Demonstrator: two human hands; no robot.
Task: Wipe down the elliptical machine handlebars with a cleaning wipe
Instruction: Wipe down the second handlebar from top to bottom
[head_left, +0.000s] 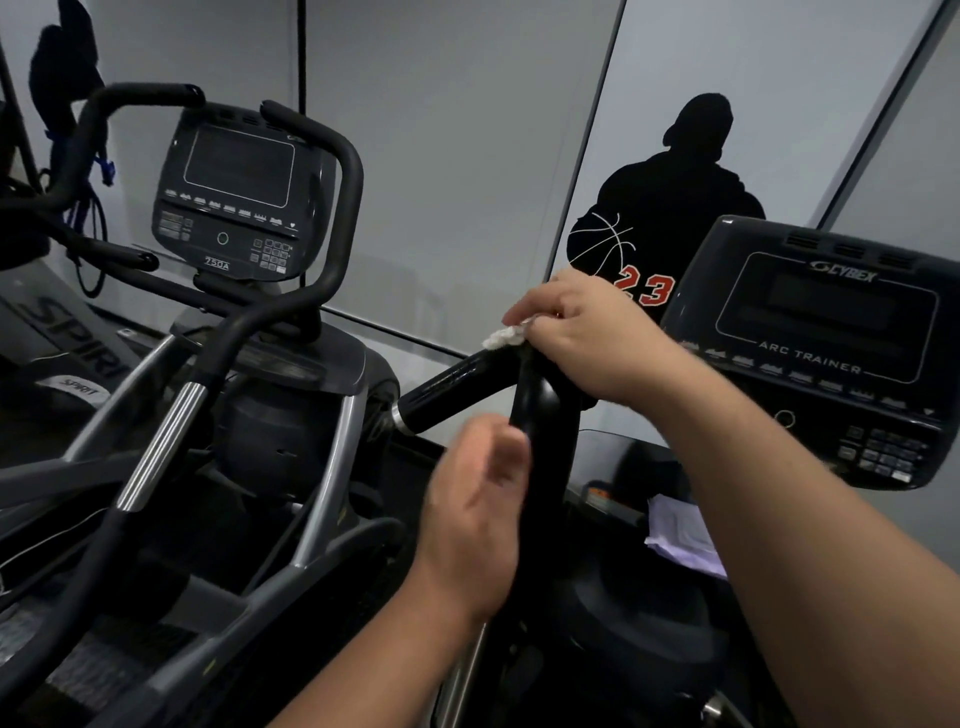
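Observation:
A black handlebar (540, 410) of the elliptical rises at the centre, with a side grip (452, 384) branching left to a silver collar. My right hand (587, 338) grips the top of the bar and holds a small crumpled white wipe (504, 336) against it; a bit of the wipe sticks out to the left of my fingers. My left hand (478, 514) is beside the bar's shaft lower down, blurred, fingers loosely curled near it; whether it touches the bar is unclear.
The machine's Cybex Arc Trainer console (826, 332) stands at right. A second elliptical with console (234, 197) and curved handlebars (337, 208) stands at left. A grey wall with a dark basketball-player decal (670, 208) is behind. A pale packet (680, 535) lies below the console.

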